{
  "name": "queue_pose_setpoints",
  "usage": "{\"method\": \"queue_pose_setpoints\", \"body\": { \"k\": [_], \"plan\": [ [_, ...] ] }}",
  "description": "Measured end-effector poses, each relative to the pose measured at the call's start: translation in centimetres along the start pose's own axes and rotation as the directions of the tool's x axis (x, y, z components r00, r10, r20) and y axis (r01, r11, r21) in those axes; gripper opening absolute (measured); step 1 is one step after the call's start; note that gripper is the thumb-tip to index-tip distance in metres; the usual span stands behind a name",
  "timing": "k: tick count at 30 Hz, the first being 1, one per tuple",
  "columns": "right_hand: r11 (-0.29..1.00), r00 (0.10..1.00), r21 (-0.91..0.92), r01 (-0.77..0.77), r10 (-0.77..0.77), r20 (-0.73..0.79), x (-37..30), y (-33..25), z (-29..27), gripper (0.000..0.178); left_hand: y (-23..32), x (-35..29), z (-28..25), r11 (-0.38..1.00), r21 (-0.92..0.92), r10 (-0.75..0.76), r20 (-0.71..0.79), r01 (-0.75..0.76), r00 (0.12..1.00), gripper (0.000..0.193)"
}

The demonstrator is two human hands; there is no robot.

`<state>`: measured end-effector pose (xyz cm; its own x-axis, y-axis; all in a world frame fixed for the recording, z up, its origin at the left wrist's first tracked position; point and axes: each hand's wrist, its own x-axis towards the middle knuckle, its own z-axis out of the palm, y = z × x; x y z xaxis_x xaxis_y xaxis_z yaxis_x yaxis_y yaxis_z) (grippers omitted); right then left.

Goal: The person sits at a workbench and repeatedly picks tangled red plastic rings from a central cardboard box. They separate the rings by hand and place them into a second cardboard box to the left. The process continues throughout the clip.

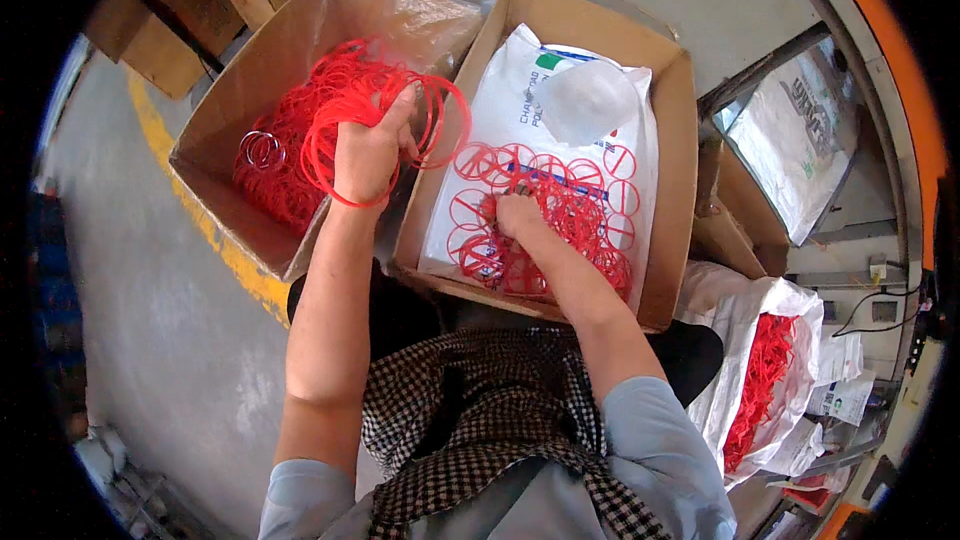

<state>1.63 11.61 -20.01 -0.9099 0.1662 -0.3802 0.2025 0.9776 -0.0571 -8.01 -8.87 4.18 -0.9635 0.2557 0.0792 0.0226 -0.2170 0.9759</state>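
My left hand (368, 152) is closed around a bundle of thin red plastic rings (325, 135), held above the left cardboard box. Several rings hang loosely over its fingers and wrist. Below it, that box (225, 145) holds a heap of similar red rings (285, 190). My right hand (517, 214) reaches into a pile of red rings with crossbars (585, 230) on a white printed sack (500, 110) in the right cardboard box (680, 90). Its fingers are curled down into the pile, and what they pinch is hidden.
A shiny thin coil (262, 150) lies on the left heap. To the right stands a white sack (715, 290) of red plastic scraps (760, 390). Machine framing (870, 230) borders the right side; stacked cartons (170, 20) stand at the far left.
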Motion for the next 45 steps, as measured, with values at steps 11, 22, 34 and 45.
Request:
{"method": "queue_pose_setpoints", "body": {
  "k": [11, 22, 34, 45],
  "plan": [
    [0.989, 0.997, 0.127, 0.080, -0.082, 0.012, 3.7, -3.0, 1.7, 0.030, -0.1, 0.1, 0.9, 0.947, -0.227, -0.219, 0.053, 0.225, 0.974, 0.021],
    [-0.266, 0.972, 0.964, 0.020, -0.220, -0.081, -7.4, -1.3, -13.5, 0.026, -1.5, -1.0, 1.4, 0.945, 0.015, -0.317, 0.271, 0.326, 0.909, 0.041],
    [-0.219, 0.943, 0.958, 0.186, -0.234, -0.236, -11.9, 1.0, -15.6, 0.024, -4.2, -4.0, 4.9, 0.930, -0.038, -0.306, 0.470, 0.365, 0.828, 0.017],
    [-0.255, 0.896, 0.913, 0.318, 0.395, -0.202, -10.5, -1.3, -14.2, 0.024, -5.0, -5.8, 7.1, 0.987, 0.157, -0.007, 0.284, -0.040, 0.959, 0.025]
  ]
}}
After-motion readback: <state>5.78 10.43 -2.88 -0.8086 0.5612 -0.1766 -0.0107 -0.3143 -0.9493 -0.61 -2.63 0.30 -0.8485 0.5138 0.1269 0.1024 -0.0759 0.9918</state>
